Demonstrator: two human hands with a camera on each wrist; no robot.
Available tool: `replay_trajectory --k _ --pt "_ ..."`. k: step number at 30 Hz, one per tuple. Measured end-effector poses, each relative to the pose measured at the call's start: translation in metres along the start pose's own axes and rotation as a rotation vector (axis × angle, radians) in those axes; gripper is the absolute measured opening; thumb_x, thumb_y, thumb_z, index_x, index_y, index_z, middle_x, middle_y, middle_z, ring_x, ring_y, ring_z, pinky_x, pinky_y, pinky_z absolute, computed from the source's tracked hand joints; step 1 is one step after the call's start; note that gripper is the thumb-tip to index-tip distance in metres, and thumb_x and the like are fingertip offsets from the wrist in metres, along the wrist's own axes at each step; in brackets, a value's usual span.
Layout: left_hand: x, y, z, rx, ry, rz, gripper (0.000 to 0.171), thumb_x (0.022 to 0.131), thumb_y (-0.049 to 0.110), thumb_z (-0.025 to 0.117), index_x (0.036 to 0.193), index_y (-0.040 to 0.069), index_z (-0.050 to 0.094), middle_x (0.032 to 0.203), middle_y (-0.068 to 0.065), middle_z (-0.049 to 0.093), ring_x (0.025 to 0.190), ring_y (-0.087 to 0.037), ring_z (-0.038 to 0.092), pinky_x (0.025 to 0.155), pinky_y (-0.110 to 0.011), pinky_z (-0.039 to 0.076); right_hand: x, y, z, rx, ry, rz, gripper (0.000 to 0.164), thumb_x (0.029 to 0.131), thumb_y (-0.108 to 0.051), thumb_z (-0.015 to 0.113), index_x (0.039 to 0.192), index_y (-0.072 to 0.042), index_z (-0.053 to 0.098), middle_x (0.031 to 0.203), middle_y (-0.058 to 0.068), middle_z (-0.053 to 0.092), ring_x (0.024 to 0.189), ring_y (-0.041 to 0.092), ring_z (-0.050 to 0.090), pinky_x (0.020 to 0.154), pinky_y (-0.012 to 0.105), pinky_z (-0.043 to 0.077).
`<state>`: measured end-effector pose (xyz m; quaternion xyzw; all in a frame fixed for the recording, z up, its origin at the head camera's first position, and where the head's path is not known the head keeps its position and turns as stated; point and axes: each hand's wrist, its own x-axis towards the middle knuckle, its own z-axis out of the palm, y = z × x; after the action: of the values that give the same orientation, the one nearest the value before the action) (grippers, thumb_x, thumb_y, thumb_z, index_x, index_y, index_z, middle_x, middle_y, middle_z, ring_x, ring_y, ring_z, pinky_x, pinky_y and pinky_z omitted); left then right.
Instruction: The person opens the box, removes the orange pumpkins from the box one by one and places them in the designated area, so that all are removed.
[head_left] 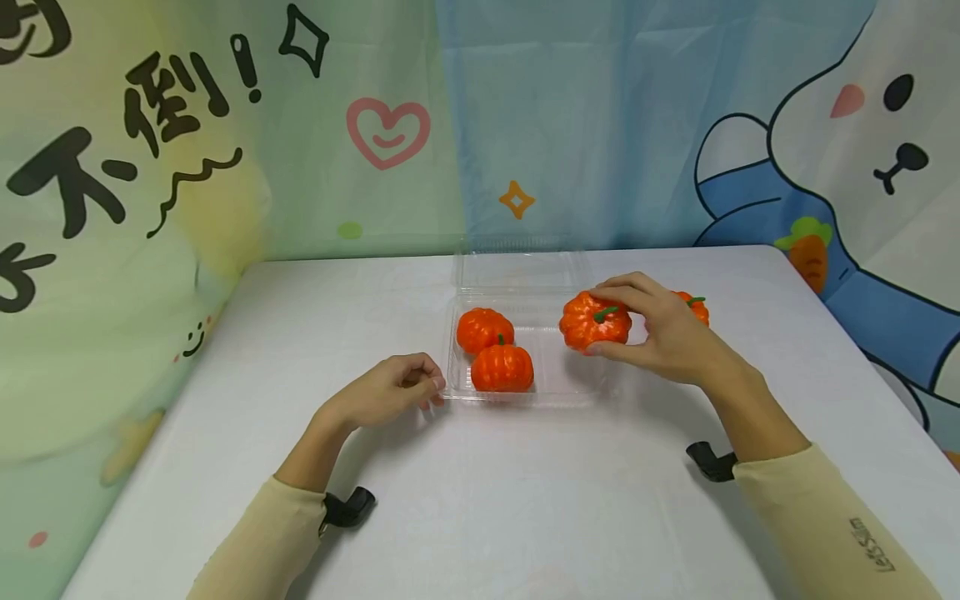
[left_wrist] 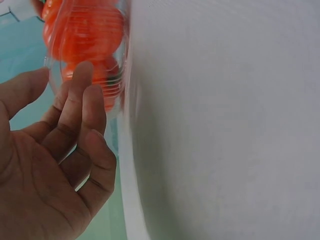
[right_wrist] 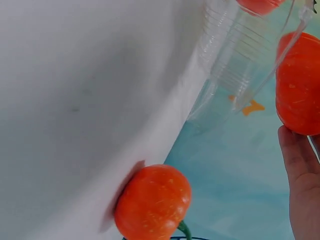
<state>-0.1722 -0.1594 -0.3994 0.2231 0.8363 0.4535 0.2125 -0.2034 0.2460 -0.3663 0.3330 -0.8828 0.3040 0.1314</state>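
Head view: right grip (head_left: 666, 335) clamped on pumpkin (head_left: 581, 323), box (head_left: 555, 371) below; left grip (head_left: 386, 389) loose, fingers apart, beside box. Glossiness may cause a slip.

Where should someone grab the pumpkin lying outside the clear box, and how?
Probably pinch the pumpkin around its bulging sides, coming from above: its round body rests on the table, and the thin stem leans off to the right, a poor hold.
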Motion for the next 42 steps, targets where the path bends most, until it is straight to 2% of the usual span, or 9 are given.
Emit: replay_trajectory --k 4,10,14,18,23,28,31,38,42 --pt "0.001 0.001 0.001 -0.005 -0.005 0.005 0.016 0.105 0.019 0.056 0.107 0.004 0.063 0.097 -0.012 0.075 0.087 -0.029 0.069 0.083 -0.038 0.049 -0.006 0.003 -0.001 -0.013 0.009 0.043 0.065 0.075 -0.022 0.094 0.134 -0.013 0.067 0.132 0.004 0.06 0.12 0.021 0.058 0.096 0.02 0.045" --pt "0.003 0.001 0.002 -0.018 -0.01 0.002 0.017 0.105 0.021 0.057 0.106 0.005 0.063 0.096 -0.013 0.075 0.087 -0.029 0.069 0.083 -0.039 0.048 -0.018 0.009 -0.007 0.0 0.035 0.098 0.065 0.076 -0.017 0.093 0.135 -0.013 0.065 0.134 0.004 0.059 0.121 0.023 0.057 0.097 0.007 0.038" --pt "0.005 0.0 0.003 -0.015 -0.009 0.009 0.018 0.105 0.021 0.057 0.106 0.005 0.064 0.096 -0.012 0.075 0.087 -0.028 0.069 0.083 -0.039 0.048 -0.026 0.015 -0.015 0.01 0.074 0.101 0.067 0.075 -0.01 0.093 0.135 -0.011 0.064 0.133 0.006 0.059 0.12 0.025 0.057 0.097 0.004 0.036" --pt "0.006 -0.001 0.003 -0.015 -0.008 0.008 0.018 0.105 0.021 0.057 0.107 0.005 0.064 0.096 -0.012 0.075 0.086 -0.028 0.069 0.083 -0.039 0.049 -0.033 0.022 -0.023 -0.009 0.111 0.116 0.068 0.073 -0.007 0.093 0.135 -0.01 0.064 0.133 0.006 0.06 0.118 0.015 0.055 0.097 0.003 0.037" --pt "0.009 -0.002 0.003 -0.028 -0.015 0.001 0.018 0.105 0.02 0.056 0.108 0.004 0.063 0.098 -0.013 0.075 0.088 -0.028 0.069 0.083 -0.04 0.049 -0.041 0.033 -0.031 -0.014 0.204 0.128 0.069 0.07 0.002 0.092 0.134 -0.006 0.065 0.129 0.009 0.062 0.116 -0.004 0.051 0.094 0.003 0.04" --pt "0.009 -0.001 0.002 -0.031 -0.018 0.0 0.018 0.106 0.022 0.057 0.107 0.005 0.063 0.098 -0.013 0.075 0.088 -0.029 0.069 0.083 -0.04 0.048 -0.048 0.043 -0.038 -0.015 0.247 0.142 0.07 0.071 0.006 0.09 0.135 -0.006 0.064 0.129 0.011 0.061 0.12 -0.008 0.048 0.094 0.002 0.039" --pt "0.009 -0.001 0.002 -0.034 -0.017 0.0 0.019 0.105 0.023 0.057 0.107 0.005 0.063 0.098 -0.012 0.075 0.088 -0.029 0.069 0.084 -0.04 0.048 -0.054 0.047 -0.042 -0.017 0.271 0.159 0.071 0.072 0.007 0.089 0.136 -0.006 0.064 0.13 0.009 0.06 0.121 -0.007 0.048 0.094 0.002 0.039" --pt "0.003 0.0 0.0 -0.022 -0.01 -0.025 0.018 0.105 0.022 0.057 0.108 0.005 0.063 0.097 -0.009 0.075 0.088 -0.027 0.069 0.082 -0.038 0.048 -0.066 0.058 -0.042 -0.008 0.346 0.217 0.072 0.072 0.006 0.09 0.138 -0.01 0.064 0.131 -0.007 0.058 0.123 -0.006 0.048 0.093 0.002 0.039" --pt "0.0 -0.002 -0.001 -0.016 -0.008 -0.024 0.019 0.105 0.023 0.057 0.108 0.005 0.064 0.097 -0.009 0.076 0.088 -0.027 0.069 0.081 -0.036 0.048 -0.07 0.064 -0.042 0.003 0.379 0.266 0.071 0.075 0.002 0.09 0.139 -0.014 0.063 0.132 -0.008 0.057 0.123 -0.005 0.047 0.093 0.002 0.039"
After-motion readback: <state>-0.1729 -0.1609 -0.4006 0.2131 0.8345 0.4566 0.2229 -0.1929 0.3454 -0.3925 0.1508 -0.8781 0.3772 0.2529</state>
